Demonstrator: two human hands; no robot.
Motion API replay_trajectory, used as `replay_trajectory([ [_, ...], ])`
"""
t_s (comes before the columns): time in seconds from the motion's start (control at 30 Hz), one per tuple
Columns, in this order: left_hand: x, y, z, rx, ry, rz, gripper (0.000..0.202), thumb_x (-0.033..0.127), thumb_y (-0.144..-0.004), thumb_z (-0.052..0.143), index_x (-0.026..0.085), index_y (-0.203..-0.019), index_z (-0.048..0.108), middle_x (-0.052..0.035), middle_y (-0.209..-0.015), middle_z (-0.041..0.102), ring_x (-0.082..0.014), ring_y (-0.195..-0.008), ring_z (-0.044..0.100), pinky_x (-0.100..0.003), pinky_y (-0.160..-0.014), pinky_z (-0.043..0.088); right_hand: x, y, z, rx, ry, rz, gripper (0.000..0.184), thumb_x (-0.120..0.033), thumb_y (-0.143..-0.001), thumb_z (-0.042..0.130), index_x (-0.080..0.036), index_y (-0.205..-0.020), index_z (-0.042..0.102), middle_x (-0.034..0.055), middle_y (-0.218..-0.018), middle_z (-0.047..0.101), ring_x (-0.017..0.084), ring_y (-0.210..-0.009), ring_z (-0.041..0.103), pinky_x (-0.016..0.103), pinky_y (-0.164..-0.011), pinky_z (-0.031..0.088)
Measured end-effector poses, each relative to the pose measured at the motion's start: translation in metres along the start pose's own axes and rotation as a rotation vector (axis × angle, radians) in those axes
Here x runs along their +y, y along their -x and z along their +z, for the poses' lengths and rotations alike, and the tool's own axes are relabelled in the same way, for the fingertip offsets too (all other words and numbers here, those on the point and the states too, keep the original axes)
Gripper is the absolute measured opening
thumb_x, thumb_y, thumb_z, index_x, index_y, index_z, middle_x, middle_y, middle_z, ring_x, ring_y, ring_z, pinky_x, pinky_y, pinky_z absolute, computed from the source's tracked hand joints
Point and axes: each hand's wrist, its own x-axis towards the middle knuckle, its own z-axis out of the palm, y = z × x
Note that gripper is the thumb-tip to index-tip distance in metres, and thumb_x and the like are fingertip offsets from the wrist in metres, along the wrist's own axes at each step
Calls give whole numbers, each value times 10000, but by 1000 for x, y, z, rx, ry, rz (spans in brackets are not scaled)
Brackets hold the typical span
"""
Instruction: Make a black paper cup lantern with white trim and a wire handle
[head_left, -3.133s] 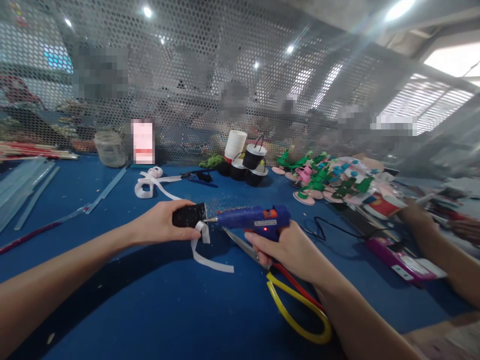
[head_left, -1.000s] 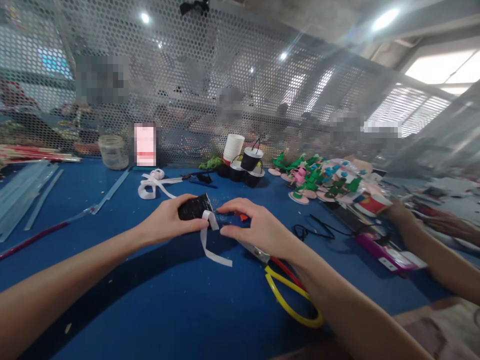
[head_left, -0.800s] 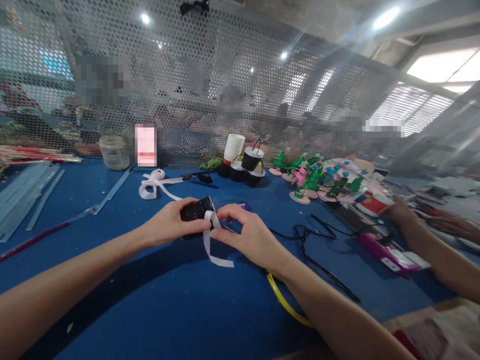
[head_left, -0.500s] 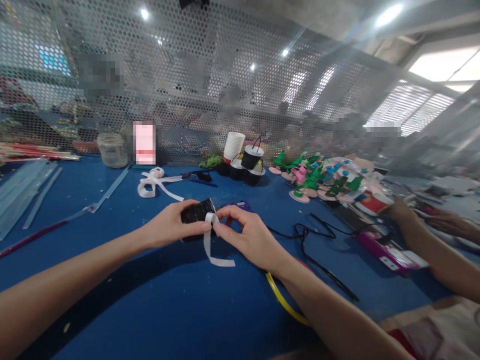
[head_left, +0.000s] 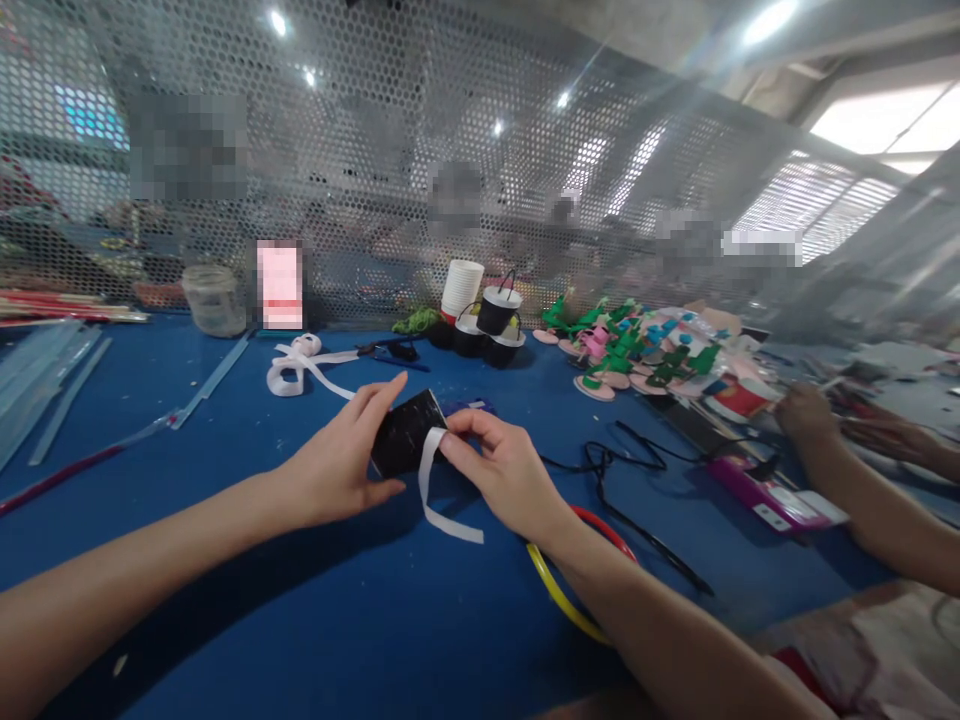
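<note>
A small black cup-like piece [head_left: 405,432] is tilted above the blue table between my hands. My right hand [head_left: 499,460] pinches its right edge together with the end of a white ribbon [head_left: 429,490], which hangs in a loose curve. My left hand [head_left: 341,455] is beside the piece's left side, fingers stretched and thumb spread away below; whether the palm touches it I cannot tell. Behind lies more white ribbon [head_left: 287,378], next to dark-handled scissors [head_left: 390,352].
Small black buckets [head_left: 499,312] and stacked white cups [head_left: 461,288] stand by the mesh screen. To the right are several green craft figures [head_left: 622,350], a purple power strip [head_left: 772,495] with black cable, and a co-worker's arm [head_left: 862,480]. A yellow-and-red ring [head_left: 559,590] lies near my right forearm.
My left fingers and thumb have come off the black piece and spread apart. My right hand still pinches the ribbon at its edge. The view has shifted slightly.
</note>
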Motion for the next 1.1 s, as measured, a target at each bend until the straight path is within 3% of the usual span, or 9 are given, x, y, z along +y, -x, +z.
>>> replay_trajectory([
  [0.07, 3, 1, 6, 152, -186, 116, 843, 168, -656, 611, 190, -1334, 110, -185, -1280, 344, -303, -1178, 355, -471, -906, 365, 1, 0, 1, 34, -6, -2, 102, -257, -736, 498, -176, -694, 542, -6, -631, 542, 119, -589, 494, 242, -581, 410],
  [0.2, 9, 5, 18, 365, -445, 306, 581, 96, -717, 558, 222, -1233, 323, -162, -1266, 384, -292, -1187, 346, -504, -964, 274, 2, 0, 4, 38, -56, 43, 110, -268, -729, 505, -176, -676, 533, -9, -611, 531, 119, -583, 484, 246, -580, 407],
  [0.37, 12, 9, 20, 458, -471, 462, 380, 73, -739, 533, 244, -1072, 466, -102, -1160, 486, -225, -1146, 404, -458, -963, 302, 0, 2, 9, -4, -142, 75, 86, -251, -715, 510, -174, -690, 539, -3, -642, 556, 122, -610, 494, 248, -594, 408],
  [0.5, 15, 10, 10, 498, -371, 532, 249, 108, -731, 553, 218, -952, 523, -88, -1016, 546, -210, -990, 499, -423, -859, 390, 1, 3, 10, -41, -119, 70, 110, -259, -741, 489, -171, -699, 539, 7, -658, 567, 125, -621, 502, 259, -612, 415],
  [0.63, 19, 8, -3, 444, -165, 438, 177, 123, -749, 539, 198, -909, 541, -48, -820, 575, -158, -767, 534, -314, -683, 443, 3, 5, 10, -65, -55, 34, 108, -267, -747, 489, -175, -708, 532, 10, -671, 545, 128, -618, 495, 260, -596, 418],
  [0.73, 23, 5, -12, 407, 38, 260, 107, 139, -772, 518, 191, -857, 556, -29, -757, 586, -137, -710, 541, -263, -631, 446, 4, 7, 10, -67, -10, -7, 98, -267, -755, 495, -180, -723, 527, 10, -686, 523, 128, -628, 489, 258, -596, 418],
  [0.9, 26, -3, -22, 372, 247, -115, 79, 271, -764, 538, 200, -761, 572, -13, -718, 608, -138, -637, 548, -260, -586, 445, 5, 12, 11, -53, 43, -100, 59, -227, -766, 501, -197, -715, 503, -1, -702, 510, 127, -659, 490, 261, -632, 416],
  [1.1, 22, -7, -22, 309, 439, -310, 144, 305, -739, 552, 165, -704, 561, 8, -631, 586, -110, -559, 523, -215, -499, 420, 1, 14, 11, -96, 46, -180, 72, -196, -777, 496, -198, -705, 490, 11, -743, 511, 136, -712, 496, 284, -681, 419],
])
